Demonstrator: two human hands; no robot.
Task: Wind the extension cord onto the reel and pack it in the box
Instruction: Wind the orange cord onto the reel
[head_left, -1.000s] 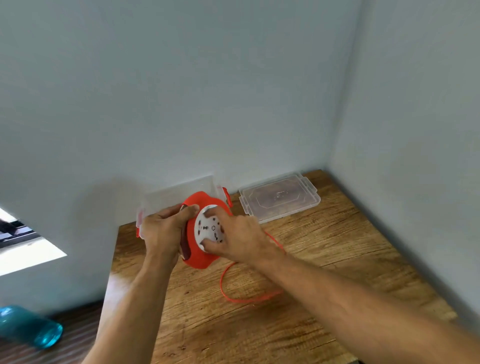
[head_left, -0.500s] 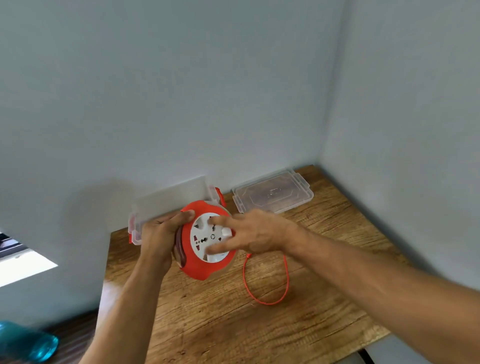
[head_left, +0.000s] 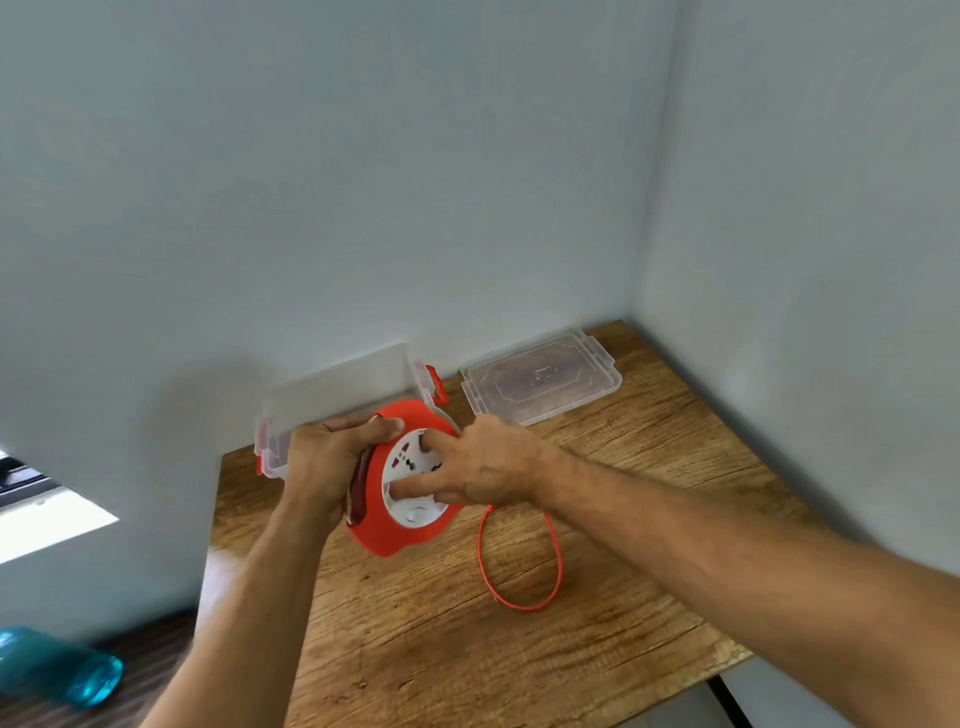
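Reel (head_left: 402, 499) sits up off the table (head_left: 597, 649), clamped in your left hand (head_left: 319, 467). Fingers curl tight over its top rim and back side, so the orange body can't spin while the face does. That grip looks chosen to leave the white socket face (head_left: 410, 483) clear and tilted toward your right hand (head_left: 485, 462).

Right hand is partly closed, not gripping anything whole: two fingertips (head_left: 400, 488) press into recesses in the white face, the rest loosely bent. Likely you're using them as a crank to turn the disc and pull cord in.

Cord (head_left: 519, 561) is only partly wound. One orange loop lies slack on the wood to the right of the reel, running up under your right wrist; where it enters the reel is hidden. Slack there should let it feed without dragging, though the loop could twist or snag on the way in.

Box (head_left: 337, 395) stands open against the wall just behind the reel, red latches hanging free, ready to receive it. Lid (head_left: 540, 384) lies flat to its right, near the corner, apart from the box and out of the winding path. Packing not started.
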